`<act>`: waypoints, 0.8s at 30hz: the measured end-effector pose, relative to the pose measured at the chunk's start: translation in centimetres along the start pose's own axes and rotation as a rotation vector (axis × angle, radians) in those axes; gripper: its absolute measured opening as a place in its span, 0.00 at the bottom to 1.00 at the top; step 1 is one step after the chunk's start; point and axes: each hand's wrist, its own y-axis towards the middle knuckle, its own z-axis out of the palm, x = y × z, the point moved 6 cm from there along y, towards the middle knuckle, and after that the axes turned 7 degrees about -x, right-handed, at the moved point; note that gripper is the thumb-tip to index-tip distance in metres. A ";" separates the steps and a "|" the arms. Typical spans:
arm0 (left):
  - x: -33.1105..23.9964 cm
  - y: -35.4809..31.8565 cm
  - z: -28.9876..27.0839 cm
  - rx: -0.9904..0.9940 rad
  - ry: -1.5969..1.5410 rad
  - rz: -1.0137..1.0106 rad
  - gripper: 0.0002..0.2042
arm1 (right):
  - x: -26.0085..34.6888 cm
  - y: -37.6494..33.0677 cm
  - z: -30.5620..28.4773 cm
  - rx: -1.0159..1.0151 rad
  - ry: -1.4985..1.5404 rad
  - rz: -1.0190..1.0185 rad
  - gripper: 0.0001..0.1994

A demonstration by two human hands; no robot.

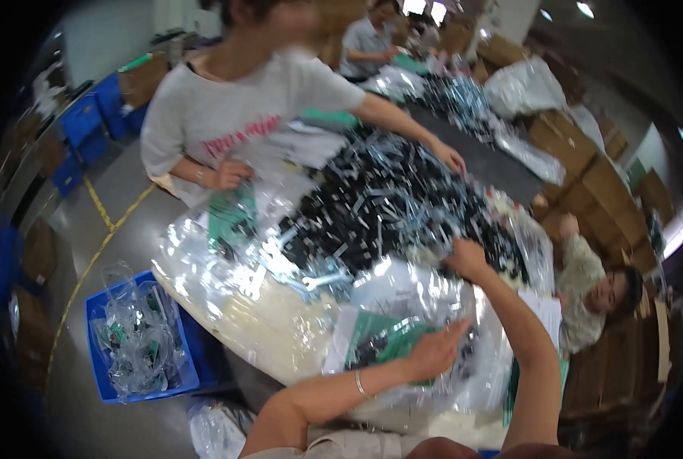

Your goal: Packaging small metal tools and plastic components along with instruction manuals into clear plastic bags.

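My left hand (435,353), a bracelet at its wrist, is closed at the edge of a clear plastic bag (391,325). Dark small parts and a green card (383,348) show through the film. Farther off, my right hand (468,258) reaches to the near right side of a large pile of black and silver small metal parts (387,206). Its fingers are bent down and closed; whatever lies between them is too small to make out. Several silver wrenches (322,279) lie at the pile's near left edge.
Across the table, a co-worker (227,130) holds a green-backed bag (233,210) and reaches over the pile. A blue crate (100,348) of clear bags stands on the floor at left. Another person (590,287) is at right beside cardboard boxes (609,203).
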 end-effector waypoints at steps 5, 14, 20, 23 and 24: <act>-0.1 0.7 -0.7 0.093 -0.082 -0.118 0.31 | 1.9 0.5 -5.3 0.077 -0.099 -0.153 0.20; 0.8 1.4 0.0 0.122 -0.054 -0.093 0.29 | -3.5 -2.6 -10.0 -0.111 0.836 0.296 0.13; -1.1 2.6 -2.7 0.224 -0.297 -0.532 0.28 | 1.7 -16.3 -11.1 0.371 1.461 0.499 0.07; -1.2 3.7 -3.7 0.129 -0.225 -0.413 0.28 | 2.3 -21.7 -8.2 0.508 1.568 0.651 0.10; -1.7 4.0 -4.1 0.016 -0.177 -0.258 0.29 | 2.1 -22.7 -7.6 0.516 1.576 0.680 0.10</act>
